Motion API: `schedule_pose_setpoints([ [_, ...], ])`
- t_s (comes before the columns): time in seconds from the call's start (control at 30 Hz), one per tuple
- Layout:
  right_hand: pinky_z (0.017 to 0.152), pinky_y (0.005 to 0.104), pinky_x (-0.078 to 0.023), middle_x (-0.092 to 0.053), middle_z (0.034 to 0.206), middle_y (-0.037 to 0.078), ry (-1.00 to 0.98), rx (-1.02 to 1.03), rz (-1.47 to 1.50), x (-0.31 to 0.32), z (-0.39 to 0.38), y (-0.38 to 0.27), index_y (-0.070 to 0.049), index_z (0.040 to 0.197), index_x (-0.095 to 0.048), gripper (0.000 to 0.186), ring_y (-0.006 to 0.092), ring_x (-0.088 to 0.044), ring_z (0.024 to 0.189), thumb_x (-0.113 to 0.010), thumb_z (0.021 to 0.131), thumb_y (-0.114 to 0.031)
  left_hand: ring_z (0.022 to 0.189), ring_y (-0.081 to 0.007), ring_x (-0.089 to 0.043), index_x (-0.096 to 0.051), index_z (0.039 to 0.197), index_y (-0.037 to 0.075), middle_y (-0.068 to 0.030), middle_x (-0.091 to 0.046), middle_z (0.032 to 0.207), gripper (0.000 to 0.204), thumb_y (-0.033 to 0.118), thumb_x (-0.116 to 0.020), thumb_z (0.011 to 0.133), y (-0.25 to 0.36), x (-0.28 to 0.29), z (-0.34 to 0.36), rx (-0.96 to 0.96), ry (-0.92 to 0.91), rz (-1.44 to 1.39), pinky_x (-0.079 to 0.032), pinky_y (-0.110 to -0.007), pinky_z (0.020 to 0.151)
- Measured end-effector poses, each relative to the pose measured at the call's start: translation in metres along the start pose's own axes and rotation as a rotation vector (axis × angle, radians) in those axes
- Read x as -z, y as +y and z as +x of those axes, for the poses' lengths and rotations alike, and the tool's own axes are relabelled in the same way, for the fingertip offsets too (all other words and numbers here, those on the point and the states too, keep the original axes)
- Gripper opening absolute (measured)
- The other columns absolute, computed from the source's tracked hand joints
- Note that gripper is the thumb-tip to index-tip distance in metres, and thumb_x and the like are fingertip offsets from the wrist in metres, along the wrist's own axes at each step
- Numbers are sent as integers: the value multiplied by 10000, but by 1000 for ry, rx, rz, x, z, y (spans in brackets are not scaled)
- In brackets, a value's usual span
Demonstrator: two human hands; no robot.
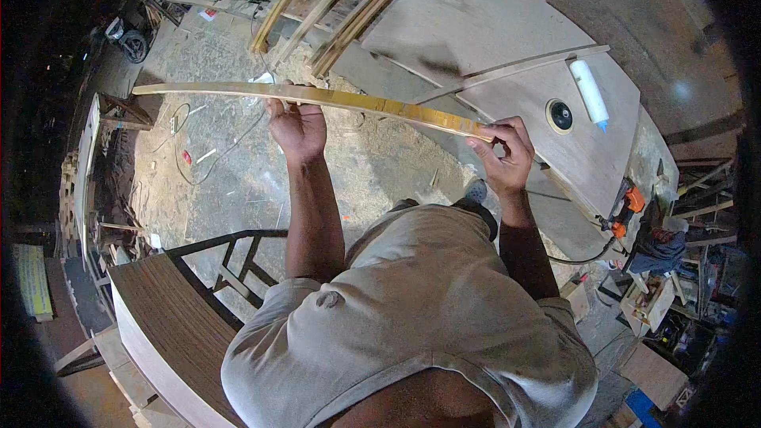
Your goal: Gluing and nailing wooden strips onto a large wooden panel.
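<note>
A long, narrow wooden strip (372, 105) with a yellowish face stretches across the view, raised in front of my body. My left hand (297, 127) is closed on it left of the middle, fingers behind the strip. My right hand (505, 154) grips its right end between thumb and fingers. To the right, a large pale board (507, 24) carries a white tube with a blue nozzle (587, 91), a black disc (559, 115) and a thin batten (539, 65).
More wooden strips (357, 12) lie at the top. An orange power tool (632, 200) with a hose sits at the right. A cable (223, 157) loops over the dusty floor (246, 194). A curved wooden piece on a black metal frame (170, 325) stands at lower left.
</note>
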State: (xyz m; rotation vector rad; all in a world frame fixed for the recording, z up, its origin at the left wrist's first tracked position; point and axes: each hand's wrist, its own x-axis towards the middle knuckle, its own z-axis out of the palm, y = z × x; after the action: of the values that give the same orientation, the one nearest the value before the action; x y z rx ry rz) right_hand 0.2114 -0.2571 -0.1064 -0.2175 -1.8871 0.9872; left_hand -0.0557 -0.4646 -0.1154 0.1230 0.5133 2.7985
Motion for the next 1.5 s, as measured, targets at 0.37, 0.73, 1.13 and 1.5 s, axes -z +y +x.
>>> schedule_pose_setpoints([
  [0.37, 525, 220, -440, -548, 751, 67, 103, -73, 60, 35, 12, 49, -17, 775, -557, 281, 95, -516, 613, -807, 666, -84, 959, -258, -556, -431, 1153, 127, -119, -559, 1064, 267, 315, -404, 966, -62, -51, 2, 5, 127, 120, -477, -422, 890],
  [0.73, 496, 241, -436, -539, 822, 104, 14, -110, -64, 109, 22, 133, -29, 725, -554, 258, 120, -538, 611, -798, 648, -63, 910, -244, -583, -463, 1132, 130, -88, -589, 969, 274, 318, -483, 934, -167, -116, 22, 18, -318, 279, -472, -462, 871],
  [1.13, 708, 390, -482, -554, 927, 136, -161, -433, -380, 202, 3, 240, -53, 1029, -530, 384, 311, -576, 852, -718, 697, -105, 700, -141, -508, -455, 1248, 61, -35, -528, 778, 420, 300, -540, 913, -251, -162, 85, 228, -460, 778, -425, -266, 657],
  [1.5, 843, 411, -448, -480, 1075, 148, -110, -672, -598, 201, -41, 337, -94, 1107, -528, 495, 330, -523, 953, -731, 667, -190, 693, -177, -617, -626, 948, 67, -96, -651, 783, 278, 319, -627, 832, -364, -25, 91, 406, -846, 1893, -481, -308, 651],
])
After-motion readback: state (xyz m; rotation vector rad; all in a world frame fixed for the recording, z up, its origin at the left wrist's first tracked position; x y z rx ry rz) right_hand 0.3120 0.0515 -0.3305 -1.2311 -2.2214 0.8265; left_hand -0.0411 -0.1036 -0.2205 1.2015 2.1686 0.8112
